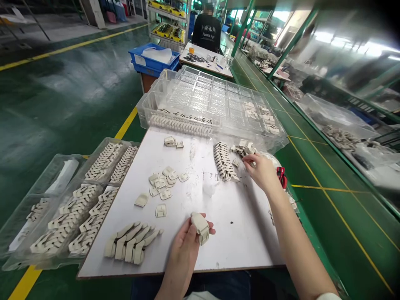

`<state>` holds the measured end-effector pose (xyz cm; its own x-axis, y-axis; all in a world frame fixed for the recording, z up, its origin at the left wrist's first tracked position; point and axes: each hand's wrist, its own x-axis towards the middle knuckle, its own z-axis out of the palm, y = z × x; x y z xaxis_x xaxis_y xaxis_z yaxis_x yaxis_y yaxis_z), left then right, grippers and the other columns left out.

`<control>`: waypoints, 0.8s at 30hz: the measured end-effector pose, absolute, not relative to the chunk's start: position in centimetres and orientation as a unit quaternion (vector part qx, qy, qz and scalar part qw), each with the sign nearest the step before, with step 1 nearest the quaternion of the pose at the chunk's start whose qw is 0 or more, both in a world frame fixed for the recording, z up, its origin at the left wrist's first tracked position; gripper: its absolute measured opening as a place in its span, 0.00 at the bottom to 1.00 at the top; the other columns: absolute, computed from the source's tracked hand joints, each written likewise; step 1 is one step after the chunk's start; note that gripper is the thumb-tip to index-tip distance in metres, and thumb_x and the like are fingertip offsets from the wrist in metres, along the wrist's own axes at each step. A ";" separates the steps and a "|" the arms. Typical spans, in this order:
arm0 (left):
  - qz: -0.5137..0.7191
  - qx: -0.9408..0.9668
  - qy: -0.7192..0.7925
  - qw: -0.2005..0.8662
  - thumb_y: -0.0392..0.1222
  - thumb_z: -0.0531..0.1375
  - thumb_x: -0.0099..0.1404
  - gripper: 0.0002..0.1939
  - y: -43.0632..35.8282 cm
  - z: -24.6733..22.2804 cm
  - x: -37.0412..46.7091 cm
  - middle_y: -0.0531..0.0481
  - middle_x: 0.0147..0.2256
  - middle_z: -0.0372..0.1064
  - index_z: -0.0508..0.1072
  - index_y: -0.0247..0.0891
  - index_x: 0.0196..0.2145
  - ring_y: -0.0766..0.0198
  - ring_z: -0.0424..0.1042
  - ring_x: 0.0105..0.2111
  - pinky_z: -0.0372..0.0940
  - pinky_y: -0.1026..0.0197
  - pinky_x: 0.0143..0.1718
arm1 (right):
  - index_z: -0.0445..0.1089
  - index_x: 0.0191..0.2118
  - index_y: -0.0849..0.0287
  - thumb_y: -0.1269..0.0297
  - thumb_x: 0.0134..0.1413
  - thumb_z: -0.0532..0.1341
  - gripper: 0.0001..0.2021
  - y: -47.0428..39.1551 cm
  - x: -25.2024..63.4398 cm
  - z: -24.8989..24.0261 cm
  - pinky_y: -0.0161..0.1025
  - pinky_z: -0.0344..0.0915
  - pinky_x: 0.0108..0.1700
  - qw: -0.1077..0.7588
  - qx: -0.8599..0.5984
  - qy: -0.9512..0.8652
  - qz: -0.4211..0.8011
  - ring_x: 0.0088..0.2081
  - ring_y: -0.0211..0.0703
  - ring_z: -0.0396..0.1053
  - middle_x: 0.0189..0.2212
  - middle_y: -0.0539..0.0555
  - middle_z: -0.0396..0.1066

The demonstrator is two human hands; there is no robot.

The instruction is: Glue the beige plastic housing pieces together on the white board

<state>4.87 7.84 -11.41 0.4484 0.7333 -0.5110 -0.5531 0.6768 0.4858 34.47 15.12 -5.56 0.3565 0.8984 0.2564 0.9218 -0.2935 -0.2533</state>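
Note:
My left hand (186, 237) is closed around a beige plastic part (201, 228), held above the front of the white table (237, 233). Over at the right side, my right hand (258, 166) reaches to a pile of small beige pieces (245, 148). Its fingertips are pinched together at the pile's edge, and what lies between them is too small to make out. Just left of that hand runs a row of stacked beige parts (225, 162). Loose flat beige plates (161, 182) lie scattered left of the middle. Several longer bent beige parts (133, 241) lean together at the front left.
Clear plastic trays (206, 91) with beige parts stand across the table's far end. More trays (103, 183) of parts sit low on the left. A red-handled tool (281, 177) lies by the right edge. Beyond are a blue crate (153, 60) and a seated person (206, 31).

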 end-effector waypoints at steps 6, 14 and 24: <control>0.392 0.122 0.356 0.839 0.58 0.70 0.57 0.25 7.8 -10.3 5.1 0.43 0.34 0.76 0.78 0.34 0.43 0.57 0.73 0.36 0.62 0.56 0.43 | 0.76 0.33 0.59 0.68 0.52 0.61 0.05 17.5 34.2 -8.7 0.54 0.63 0.49 0.123 -0.798 -0.589 -0.031 0.45 0.60 0.67 0.33 0.61 0.77; 0.380 0.125 0.340 0.851 0.56 0.71 0.57 0.25 7.9 -11.1 4.8 0.45 0.36 0.76 0.79 0.35 0.46 0.59 0.73 0.38 0.61 0.55 0.47 | 0.71 0.43 0.59 0.64 0.52 0.65 0.11 14.4 33.2 -5.1 0.55 0.64 0.52 0.197 -0.798 -0.568 -0.043 0.47 0.57 0.67 0.39 0.59 0.77; 0.255 0.268 0.276 0.887 0.68 0.69 0.51 0.29 7.6 -9.2 3.4 0.39 0.63 0.66 0.82 0.43 0.41 0.40 0.62 0.62 0.58 0.49 0.58 | 0.64 0.58 0.46 0.68 0.60 0.65 0.23 1.3 23.7 -4.2 0.43 0.72 0.52 0.371 -0.631 -0.636 0.244 0.50 0.45 0.74 0.51 0.53 0.75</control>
